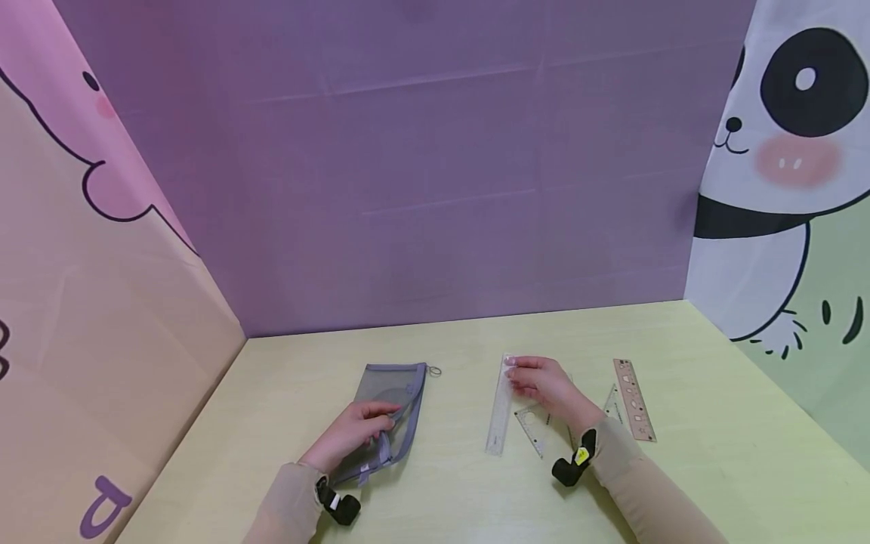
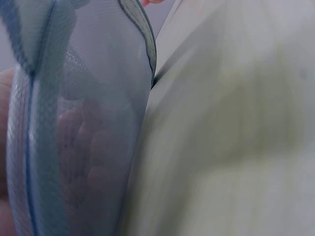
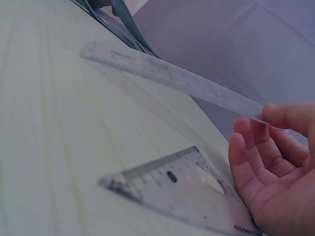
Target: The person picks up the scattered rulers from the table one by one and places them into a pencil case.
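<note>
Ruler [image 1: 500,408], probably light, stiff and slightly slippery, seems best held by its end, where my right hand [image 1: 546,384] pinches it over the table [image 1: 204,468]. It looks clear, long and narrow, between a transparent set square [image 3: 162,189] and the grey mesh pouch [image 1: 384,385] my left hand [image 1: 360,432] grips.
</note>
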The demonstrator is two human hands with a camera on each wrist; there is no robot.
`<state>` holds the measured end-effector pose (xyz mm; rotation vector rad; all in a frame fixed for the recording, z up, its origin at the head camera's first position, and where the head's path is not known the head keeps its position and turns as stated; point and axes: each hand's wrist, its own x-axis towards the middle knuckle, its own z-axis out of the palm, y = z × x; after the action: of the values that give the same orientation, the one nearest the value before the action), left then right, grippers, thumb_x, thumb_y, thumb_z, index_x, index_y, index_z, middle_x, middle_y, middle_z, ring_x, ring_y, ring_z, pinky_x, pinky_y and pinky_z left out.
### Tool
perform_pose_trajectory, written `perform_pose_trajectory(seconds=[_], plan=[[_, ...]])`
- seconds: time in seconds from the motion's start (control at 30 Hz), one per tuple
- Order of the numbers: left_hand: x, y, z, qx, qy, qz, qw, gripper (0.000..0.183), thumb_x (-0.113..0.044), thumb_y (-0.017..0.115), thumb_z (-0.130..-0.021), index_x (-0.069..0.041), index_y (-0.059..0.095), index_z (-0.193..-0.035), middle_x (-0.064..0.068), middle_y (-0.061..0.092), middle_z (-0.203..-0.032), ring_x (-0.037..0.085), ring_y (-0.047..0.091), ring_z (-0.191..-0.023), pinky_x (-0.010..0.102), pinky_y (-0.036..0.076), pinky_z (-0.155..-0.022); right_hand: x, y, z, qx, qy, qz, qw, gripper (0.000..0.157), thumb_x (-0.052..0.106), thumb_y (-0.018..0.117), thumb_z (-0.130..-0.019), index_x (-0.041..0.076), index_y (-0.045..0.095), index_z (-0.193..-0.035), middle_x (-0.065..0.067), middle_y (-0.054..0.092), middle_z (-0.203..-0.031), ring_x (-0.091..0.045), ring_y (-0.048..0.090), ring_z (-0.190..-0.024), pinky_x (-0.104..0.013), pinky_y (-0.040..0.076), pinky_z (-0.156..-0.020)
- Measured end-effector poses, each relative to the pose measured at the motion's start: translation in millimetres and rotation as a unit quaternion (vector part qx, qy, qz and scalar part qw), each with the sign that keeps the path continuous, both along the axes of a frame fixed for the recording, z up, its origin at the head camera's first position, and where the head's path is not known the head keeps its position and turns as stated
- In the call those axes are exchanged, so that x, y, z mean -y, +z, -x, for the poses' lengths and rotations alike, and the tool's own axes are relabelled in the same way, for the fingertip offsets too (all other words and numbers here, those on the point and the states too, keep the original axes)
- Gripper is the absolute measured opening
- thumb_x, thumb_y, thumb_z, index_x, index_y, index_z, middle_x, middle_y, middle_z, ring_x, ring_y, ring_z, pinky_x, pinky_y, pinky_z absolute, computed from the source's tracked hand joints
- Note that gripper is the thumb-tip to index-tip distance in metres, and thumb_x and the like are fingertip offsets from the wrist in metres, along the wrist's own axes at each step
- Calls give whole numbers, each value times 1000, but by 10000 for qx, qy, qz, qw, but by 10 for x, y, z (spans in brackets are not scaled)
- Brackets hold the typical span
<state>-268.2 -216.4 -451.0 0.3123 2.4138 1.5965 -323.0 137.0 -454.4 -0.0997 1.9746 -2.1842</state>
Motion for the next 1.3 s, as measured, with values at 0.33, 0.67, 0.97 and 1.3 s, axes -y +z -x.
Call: perform_pose_trajectory(seconds=[0.33,0.67,0.97,1.3], plan=[[11,-3,-15,-65,10,101,9999,41,-13,61,-89,5,62,-125,0,60,-88,12,48,-68,22,38,-57,-33,14,-4,254,79,420,9988,31,11,47,-101,-2,50,-130,-7,62,-95,-21,69,-75,-33,56,-68],[22,-19,4,-158,-105,122,9997,41,-13,59,-91,8,59,-127,-1,59,-89,13,49,-70,24,38,-57,-44,17,-20,276,250,663,9971,44,6,50,-99,-4,35,-138,-7,64,-95,-20,70,-78,-31,56,-66],[12,11,-20,-94,-81,133,9998,42,-15,60,-89,5,61,-126,0,60,-89,14,48,-71,24,38,-58,-31,-18,-2,104,452,749,9961,47,-10,52,-91,-17,34,-134,-9,67,-93,-15,67,-84,-27,54,-77],[-6,51,-30,-72,-57,86,9999,43,-14,61,-88,5,60,-127,0,60,-89,13,48,-70,23,38,-57,-35,-6,12,236,193,538,9981,32,-4,57,-92,-12,52,-123,-5,66,-90,-14,66,-80,-27,54,-71]])
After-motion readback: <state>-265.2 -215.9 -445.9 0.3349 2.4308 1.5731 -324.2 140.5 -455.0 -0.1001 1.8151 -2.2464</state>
